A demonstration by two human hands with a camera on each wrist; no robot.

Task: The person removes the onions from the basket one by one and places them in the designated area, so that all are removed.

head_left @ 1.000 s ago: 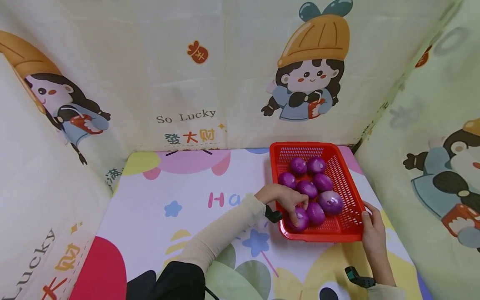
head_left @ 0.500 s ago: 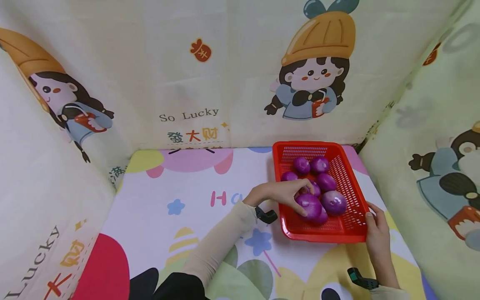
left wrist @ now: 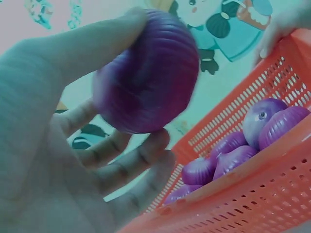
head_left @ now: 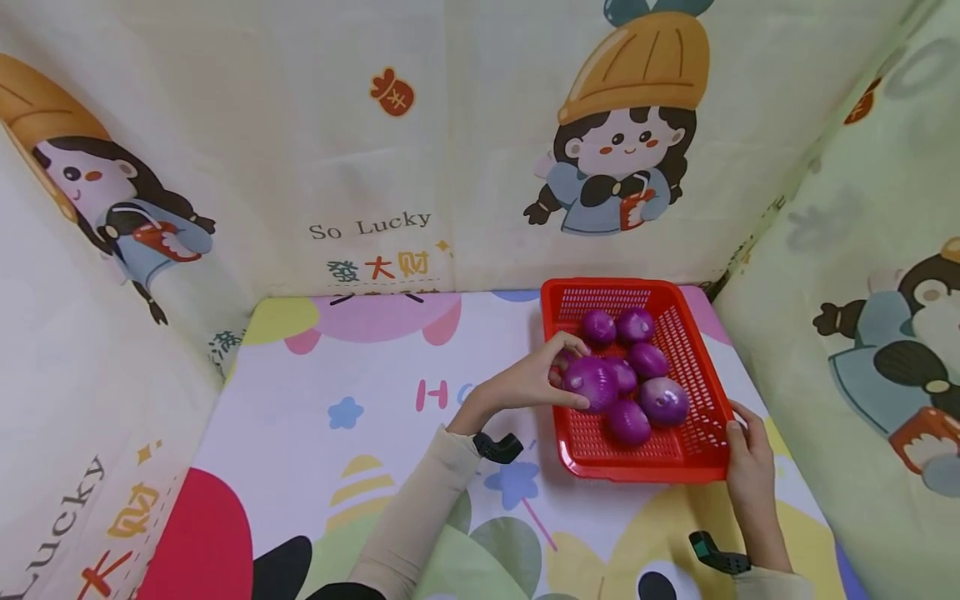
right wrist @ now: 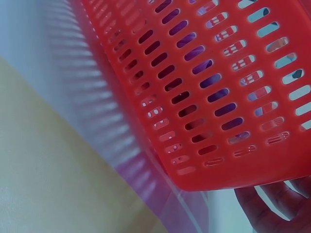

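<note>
My left hand grips a purple onion between thumb and fingers, raised over the left side of a red plastic basket. In the left wrist view the onion shows clear of the basket, beside its wall. Several more purple onions lie in the basket, among them a paler one at the right and another nearest the front. My right hand holds the basket's rim at its front right corner, the thumb on top. In the right wrist view its fingers curl below the rim.
A cartoon-printed mat covers the table, stretching left of the basket. Printed cloth walls close in the back and both sides, with the right wall close to the basket. Each wrist wears a black camera strap.
My left hand has picked an onion up from the basket's front left corner and carried it up and leftward to the basket's left edge. My right hand has stayed on the rim.
</note>
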